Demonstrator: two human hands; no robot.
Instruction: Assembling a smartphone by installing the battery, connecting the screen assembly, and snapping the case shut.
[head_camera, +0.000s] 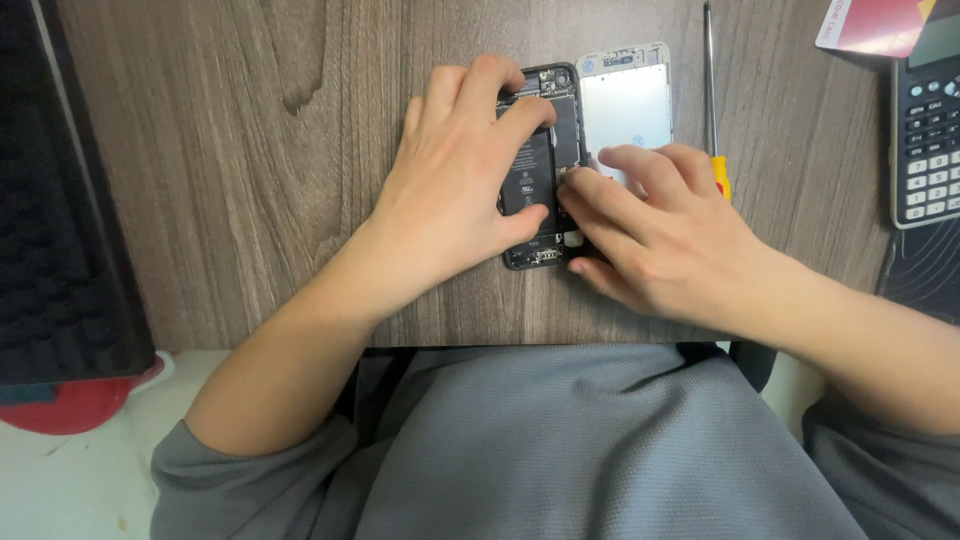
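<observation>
Mid-frame, left hand lies flat, pinning opened black phone body to wooden counter; right hand pinches at its lower edge; next needs fine fingertip work.

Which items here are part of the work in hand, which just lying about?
In hand: opened phone body under left hand; detached screen panel beside it; right hand at the phone's edge.
Lying about: screwdriver, calculator, red card, black foam block.

Screen panel: pale rectangle with a light frame, lying face-down far centre, just right of the opened phone. Battery label: black, with small white print. Card: red-and-white, far right corner.
</observation>
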